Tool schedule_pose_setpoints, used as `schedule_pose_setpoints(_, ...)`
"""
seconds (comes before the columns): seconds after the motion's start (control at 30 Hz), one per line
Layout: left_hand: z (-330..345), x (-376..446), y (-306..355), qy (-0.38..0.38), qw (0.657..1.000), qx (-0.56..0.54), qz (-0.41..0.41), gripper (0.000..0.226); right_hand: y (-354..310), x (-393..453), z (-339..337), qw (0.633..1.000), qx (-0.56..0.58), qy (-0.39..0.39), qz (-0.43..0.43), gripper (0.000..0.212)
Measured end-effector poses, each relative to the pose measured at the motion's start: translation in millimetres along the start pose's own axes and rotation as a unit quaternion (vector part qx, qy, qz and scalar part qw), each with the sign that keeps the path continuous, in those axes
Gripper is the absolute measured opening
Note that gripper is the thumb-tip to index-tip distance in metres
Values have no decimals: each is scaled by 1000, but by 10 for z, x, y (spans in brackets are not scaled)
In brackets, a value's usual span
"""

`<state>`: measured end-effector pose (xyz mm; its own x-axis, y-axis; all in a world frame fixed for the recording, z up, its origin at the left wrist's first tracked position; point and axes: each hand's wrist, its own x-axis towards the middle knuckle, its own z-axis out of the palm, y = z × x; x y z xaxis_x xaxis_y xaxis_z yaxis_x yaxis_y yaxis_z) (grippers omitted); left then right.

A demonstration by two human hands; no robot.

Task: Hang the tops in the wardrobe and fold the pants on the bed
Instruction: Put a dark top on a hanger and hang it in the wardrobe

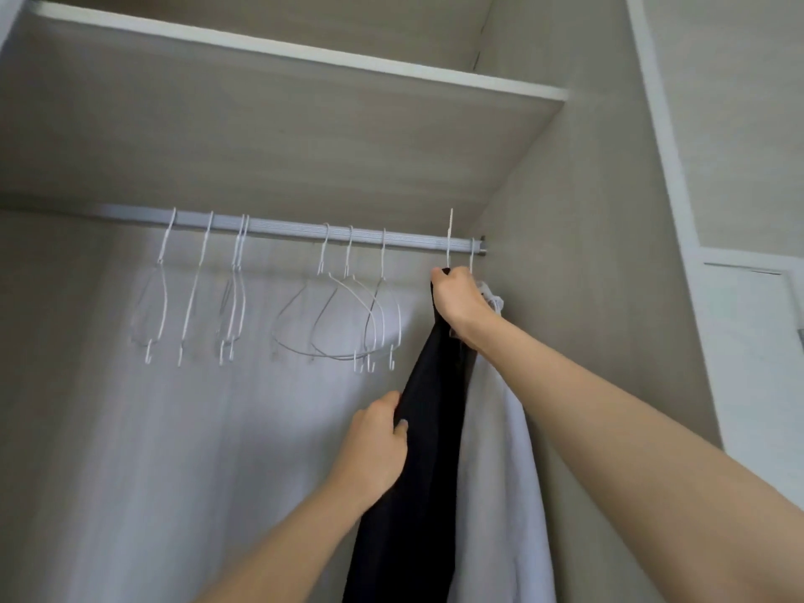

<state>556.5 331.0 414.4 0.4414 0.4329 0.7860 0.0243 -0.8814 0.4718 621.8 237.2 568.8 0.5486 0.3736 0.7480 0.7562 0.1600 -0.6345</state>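
Our left hand (376, 446) pinches the black top (424, 472) at its edge; our right hand (461, 304) grips its hanger's neck (449, 237) at the wardrobe rail (283, 226), beside a hung white garment (500, 493) and empty hangers (348, 306).

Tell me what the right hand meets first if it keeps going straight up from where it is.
Probably the wardrobe rail: the right hand, gripping the black top on its hanger, sits just below it. Depth unclear.
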Motion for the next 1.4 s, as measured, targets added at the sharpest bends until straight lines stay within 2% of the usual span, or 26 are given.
schedule_pose_setpoints(0.1,102,3,-144,1,1000,-3,-6,16,164,141,118,999,-34,-10,3,33)
schedule_pose_setpoints(0.23,254,-22,-342,-5,1000,5,-6,16,384,209,307,999,-32,-7,34,15)
schedule_pose_setpoints(0.3,334,-45,-436,-5,1000,0,-12,18,457,241,370,999,-41,-1,33,22)
schedule_pose_setpoints(0.37,387,-107,-498,-10,1000,-3,-11,27,491,265,367,997,-65,14,26,27)
schedule_pose_setpoints(0.43,417,-183,-519,-13,1000,1,-6,35,498,257,329,992,-122,41,9,20)
schedule_pose_setpoints(0.53,441,-322,-433,-49,998,28,11,24,521,150,228,954,-274,110,-44,15)
schedule_pose_setpoints(0.6,462,-407,-374,-63,998,24,19,17,559,5,173,923,-349,134,-89,29)
schedule_pose_setpoints(0.63,462,-470,-350,-62,998,16,20,13,599,-102,158,920,-353,133,-108,36)
schedule_pose_setpoints(0.77,485,-713,-303,-38,999,21,32,21,786,-522,174,932,-312,106,-154,70)
schedule_pose_setpoints(0.83,503,-858,-308,-36,999,24,30,22,855,-720,187,938,-298,81,-157,77)
schedule_pose_setpoints(1.1,497,-1432,-387,-65,998,14,-8,37,899,-1570,177,935,-318,0,-157,71)
schedule_pose_setpoints(1.3,239,-1939,-539,-96,994,-10,-55,4,881,-2226,185,922,-336,-63,-182,53)
schedule_pose_setpoints(1.4,-32,-2330,-581,-140,982,-28,-123,16,871,-2586,260,937,-288,-113,-163,54)
